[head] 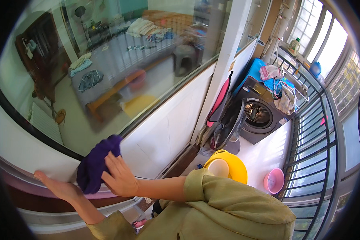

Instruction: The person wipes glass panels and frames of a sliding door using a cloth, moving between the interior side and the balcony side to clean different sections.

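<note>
My right hand [120,177] has its fingers on a crumpled dark purple cloth [97,165]. The cloth lies against the sliding door, where its white lower panel [168,129] meets the black frame strip of the glass [108,99]. To the left, my left hand [58,187] rests against the white panel, just beside the cloth. That hand shows edge-on, and most of its fingers are hidden, so whether it grips the panel's edge cannot be seen.
An open front-loading washing machine [255,115] stands ahead, with clothes [285,97] on top. Yellow [238,166] and pink [274,180] basins sit on the tiled floor. Black metal railings [327,141] run along the right. Through the glass, a bed [114,60] shows.
</note>
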A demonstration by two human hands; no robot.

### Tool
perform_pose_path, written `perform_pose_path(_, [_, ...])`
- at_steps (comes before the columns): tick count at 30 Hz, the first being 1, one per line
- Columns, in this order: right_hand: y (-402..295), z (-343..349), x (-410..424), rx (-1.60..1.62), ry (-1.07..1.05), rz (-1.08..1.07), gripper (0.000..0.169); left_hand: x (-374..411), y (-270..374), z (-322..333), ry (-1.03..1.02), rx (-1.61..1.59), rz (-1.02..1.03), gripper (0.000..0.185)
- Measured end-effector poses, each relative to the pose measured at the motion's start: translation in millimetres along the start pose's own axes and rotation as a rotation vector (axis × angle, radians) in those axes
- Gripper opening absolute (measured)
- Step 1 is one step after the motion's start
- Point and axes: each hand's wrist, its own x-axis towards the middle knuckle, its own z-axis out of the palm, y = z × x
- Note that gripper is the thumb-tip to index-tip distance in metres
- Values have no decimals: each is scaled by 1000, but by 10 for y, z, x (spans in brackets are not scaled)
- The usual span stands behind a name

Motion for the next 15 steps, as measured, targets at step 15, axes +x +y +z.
perform_pose_path(15, [296, -980, 229, 1006, -366, 749, 63, 122, -376, -193, 6, 99, 149, 63])
